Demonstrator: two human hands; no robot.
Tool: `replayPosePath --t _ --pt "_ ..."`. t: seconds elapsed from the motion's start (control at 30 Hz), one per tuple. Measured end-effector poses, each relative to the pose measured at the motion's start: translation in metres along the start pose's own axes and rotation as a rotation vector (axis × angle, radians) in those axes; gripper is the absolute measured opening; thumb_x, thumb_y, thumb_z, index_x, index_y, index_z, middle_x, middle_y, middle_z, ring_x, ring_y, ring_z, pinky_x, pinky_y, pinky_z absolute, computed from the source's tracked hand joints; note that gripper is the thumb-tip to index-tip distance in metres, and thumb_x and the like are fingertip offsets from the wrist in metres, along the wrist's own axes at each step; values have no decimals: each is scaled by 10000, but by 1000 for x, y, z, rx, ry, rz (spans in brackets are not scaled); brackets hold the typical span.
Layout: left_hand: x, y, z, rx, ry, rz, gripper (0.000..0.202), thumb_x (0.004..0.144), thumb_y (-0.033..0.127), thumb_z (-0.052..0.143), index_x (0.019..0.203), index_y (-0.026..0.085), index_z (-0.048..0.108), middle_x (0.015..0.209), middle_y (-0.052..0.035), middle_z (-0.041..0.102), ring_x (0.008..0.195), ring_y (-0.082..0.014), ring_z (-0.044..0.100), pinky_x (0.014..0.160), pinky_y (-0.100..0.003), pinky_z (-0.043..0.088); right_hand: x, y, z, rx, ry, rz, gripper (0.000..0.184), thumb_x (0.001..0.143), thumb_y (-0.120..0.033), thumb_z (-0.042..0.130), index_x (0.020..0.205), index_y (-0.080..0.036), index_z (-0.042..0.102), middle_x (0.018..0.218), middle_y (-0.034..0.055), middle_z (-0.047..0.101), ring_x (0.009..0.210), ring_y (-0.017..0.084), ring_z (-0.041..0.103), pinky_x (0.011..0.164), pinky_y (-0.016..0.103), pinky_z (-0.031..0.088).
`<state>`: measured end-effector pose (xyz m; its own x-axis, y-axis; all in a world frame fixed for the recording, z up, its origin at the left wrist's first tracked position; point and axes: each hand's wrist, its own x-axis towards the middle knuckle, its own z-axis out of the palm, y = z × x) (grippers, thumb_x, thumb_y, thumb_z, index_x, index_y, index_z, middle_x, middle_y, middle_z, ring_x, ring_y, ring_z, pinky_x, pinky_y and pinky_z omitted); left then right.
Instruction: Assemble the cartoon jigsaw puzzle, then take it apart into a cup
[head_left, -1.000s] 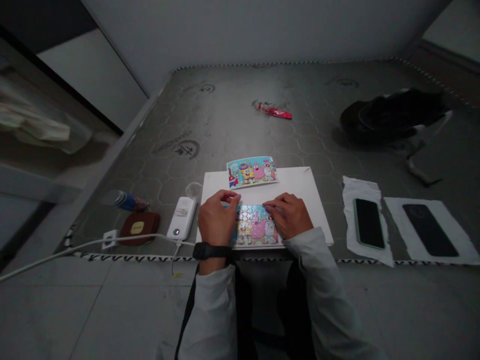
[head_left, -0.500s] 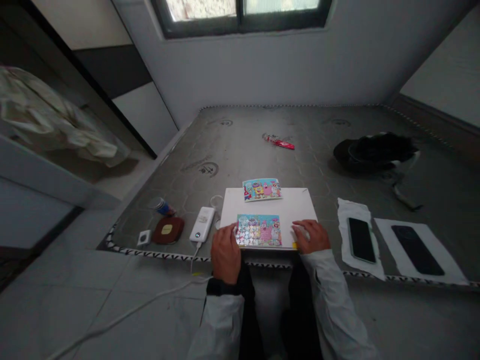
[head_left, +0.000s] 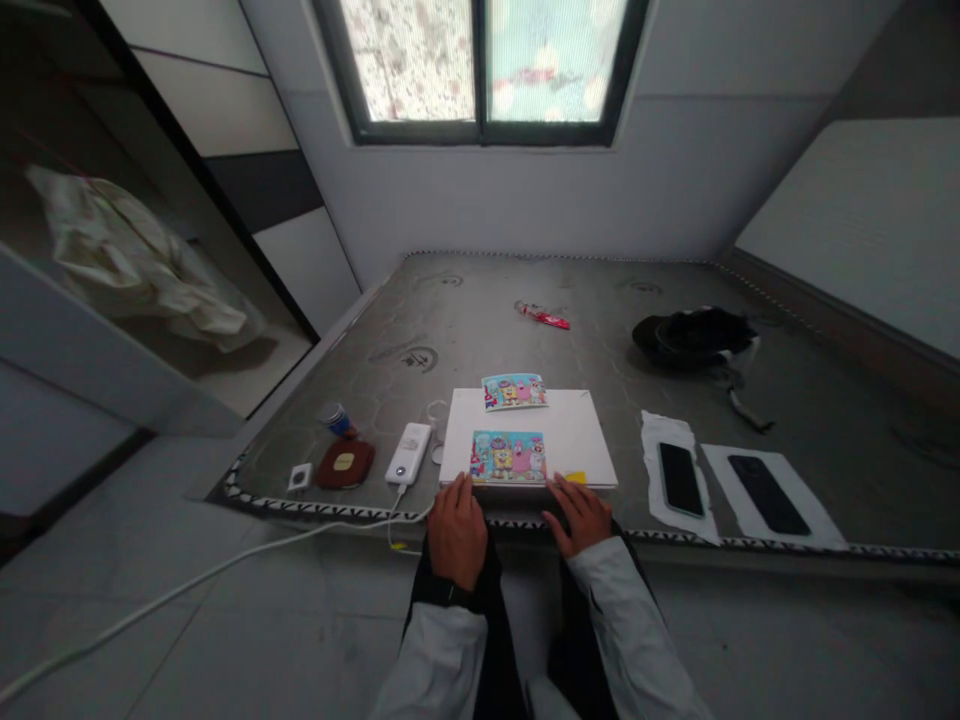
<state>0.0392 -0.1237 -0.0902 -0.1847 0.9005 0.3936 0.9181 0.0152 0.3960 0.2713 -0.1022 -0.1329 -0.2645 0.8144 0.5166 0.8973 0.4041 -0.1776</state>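
Observation:
A jigsaw puzzle (head_left: pixel 508 457) with a bright cartoon picture lies flat on a white board (head_left: pixel 574 425). Behind it on the same board is a picture card (head_left: pixel 514 391) with a matching scene, slightly curled. My left hand (head_left: pixel 458 530) is at the board's front edge, by the puzzle's lower left corner, fingers stretched forward and holding nothing visible. At the puzzle's lower right corner, my right hand (head_left: pixel 579 513) rests its fingertips on the front edge, thumb spread away. A small yellow patch (head_left: pixel 575 478) shows on the board beside the right fingers.
Left of the board are a white power bank (head_left: pixel 409 454) with a cable, a brown case (head_left: pixel 345 464), a small can (head_left: pixel 339 420) and a white plug (head_left: pixel 300 477). On the right, two phones (head_left: pixel 681 480) lie on white sheets. Farther back are a black cap (head_left: pixel 694 338) and a red wrapper (head_left: pixel 544 316).
My right hand has moved left and nearer, from the board's right side to its front edge. The left hand has drawn back from the puzzle's left side. The head view has tilted up.

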Motion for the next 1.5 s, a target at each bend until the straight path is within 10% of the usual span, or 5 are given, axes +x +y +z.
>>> replayPosePath --t 0.17,0.67,0.9,1.1,1.5 --pt "-2 7 4 42 -131 27 422 969 149 410 1329 156 631 1366 -100 644 1244 -266 554 1012 -432 477 4 -16 6 4 -181 61 462 988 -397 469 1436 -323 556 1408 63 609 1267 305 501 983 459 297" --pt "2 16 14 65 -168 125 482 985 193 378 1445 163 517 1484 -100 542 1368 -279 438 1062 -461 410 15 -12 7 8 -148 219 513 984 -373 403 1450 -199 527 1429 134 579 1273 321 462 1003 486 266" --pt "-3 6 5 -32 -153 -2 437 909 81 420 1300 160 598 1306 -127 624 1216 -230 558 1012 -369 429 12 13 9 90 274 586 394 923 -447 468 1157 -214 682 1162 117 681 1074 286 543 931 451 311" --pt "-5 -11 4 -63 -240 6 201 879 109 507 867 220 675 885 -26 709 882 -178 660 833 -302 461 1 46 2 66 343 784 404 907 -422 398 1023 -134 656 984 154 656 959 295 553 815 435 358" --pt "-2 3 -3 31 -91 76 445 926 216 473 1353 191 598 1437 -136 543 1280 -296 491 1035 -457 420 3 10 -8 -7 25 363 402 883 -328 566 1268 -276 666 1346 78 603 1198 265 493 1001 413 324"
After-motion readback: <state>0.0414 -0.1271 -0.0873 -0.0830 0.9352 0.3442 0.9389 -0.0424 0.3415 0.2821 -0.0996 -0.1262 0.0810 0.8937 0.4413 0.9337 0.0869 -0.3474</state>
